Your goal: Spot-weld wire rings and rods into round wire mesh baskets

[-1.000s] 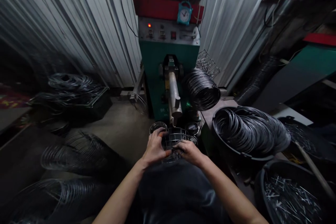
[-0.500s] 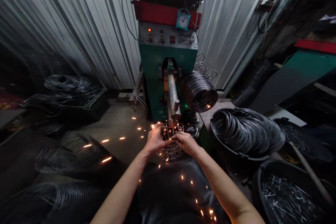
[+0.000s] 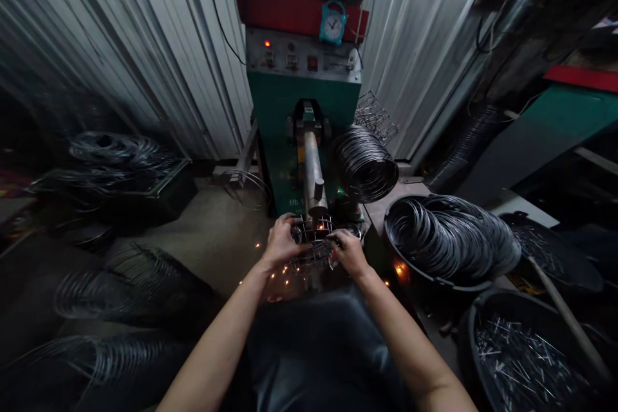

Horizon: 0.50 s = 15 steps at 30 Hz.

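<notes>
A small round wire basket [image 3: 316,252] sits under the tip of the spot welder's metal arm [image 3: 313,170], with a glow and small sparks around it. My left hand [image 3: 284,243] grips the basket's left side, thumb stretched across its near edge. On the right side my right hand [image 3: 350,252] is closed, fingertips pinched at the basket's wires. Whether a loose piece of wire is also between those fingers is too dark to tell. Behind the basket stands the green welding machine [image 3: 275,109], with a red lamp lit on its panel.
A wire coil [image 3: 365,167] hangs beside the machine. To the right are a tub [image 3: 447,284] of wire rings and a black bucket [image 3: 468,335] of short wire pieces. More wire rings [image 3: 91,293] lie at left. A blue clock [image 3: 333,24] is on the machine.
The spray of sparks has shrunk to a few near the basket and at right. The basket has turned or tilted between my hands. My right hand has moved slightly right.
</notes>
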Tool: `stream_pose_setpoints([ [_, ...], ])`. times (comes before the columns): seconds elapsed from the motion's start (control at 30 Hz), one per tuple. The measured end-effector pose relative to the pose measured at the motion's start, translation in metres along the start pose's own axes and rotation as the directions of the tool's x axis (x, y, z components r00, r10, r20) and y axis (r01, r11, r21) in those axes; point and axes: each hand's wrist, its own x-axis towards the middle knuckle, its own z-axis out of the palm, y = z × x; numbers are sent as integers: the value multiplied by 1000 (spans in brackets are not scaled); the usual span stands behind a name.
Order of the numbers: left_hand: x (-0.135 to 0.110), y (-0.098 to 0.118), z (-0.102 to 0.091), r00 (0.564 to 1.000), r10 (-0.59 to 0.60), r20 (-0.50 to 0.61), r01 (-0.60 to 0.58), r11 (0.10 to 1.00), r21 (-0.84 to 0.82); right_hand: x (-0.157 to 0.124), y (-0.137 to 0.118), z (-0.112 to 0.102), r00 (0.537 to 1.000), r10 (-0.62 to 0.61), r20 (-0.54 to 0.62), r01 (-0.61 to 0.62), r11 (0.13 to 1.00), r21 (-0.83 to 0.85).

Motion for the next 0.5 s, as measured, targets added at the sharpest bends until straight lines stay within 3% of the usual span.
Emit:
stream_pose_setpoints([
  [0.33,25,-1,2,998,-47,36,46,998,31,22,4,1,997,62,40,-58,993,-99],
  [0.43,23,-10,1,998,-51,26,50,998,28,26,0,3,995,86,47,-83,995,-60],
  [0.5,19,-21,-4,999,-38,2,38,999,18,27,-7,7,985,175,9,-175,984,12],
])
